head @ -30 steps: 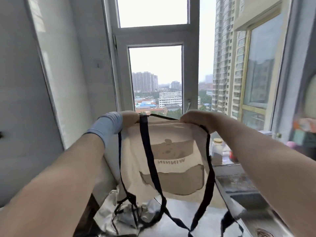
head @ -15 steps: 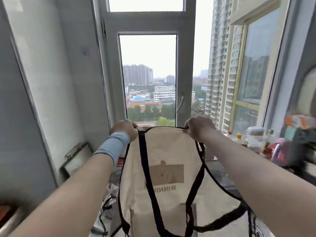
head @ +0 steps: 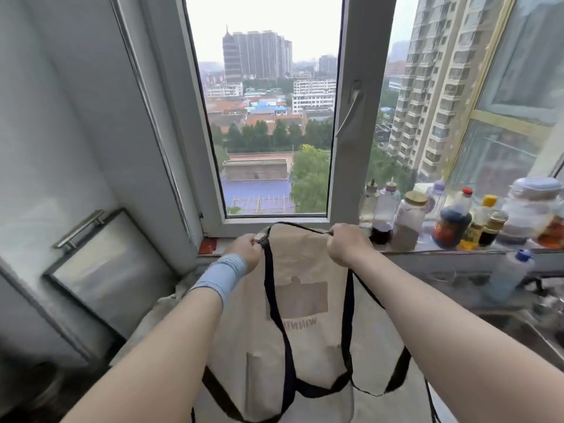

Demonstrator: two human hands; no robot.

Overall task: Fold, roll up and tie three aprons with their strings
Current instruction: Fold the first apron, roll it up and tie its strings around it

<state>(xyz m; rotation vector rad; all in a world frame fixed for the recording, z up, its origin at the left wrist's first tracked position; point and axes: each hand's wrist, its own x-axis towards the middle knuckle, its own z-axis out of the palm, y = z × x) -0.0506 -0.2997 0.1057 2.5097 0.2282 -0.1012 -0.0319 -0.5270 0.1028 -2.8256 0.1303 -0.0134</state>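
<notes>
Left hand (head: 246, 250) and right hand (head: 344, 246), fingers curled, pinch the apron (head: 308, 264) at its top corners; dangling strings (head: 348, 315) could snag bottles (head: 451, 222) on the sill (head: 427, 251).

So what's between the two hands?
Head view: the top edge of the apron spans from left hand to right hand, its black neck strap arching above.

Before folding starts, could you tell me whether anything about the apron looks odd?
Yes: the apron hangs with its lettering mirrored, so its printed side probably faces away, and its black strings trail loosely across the cloth.
</notes>
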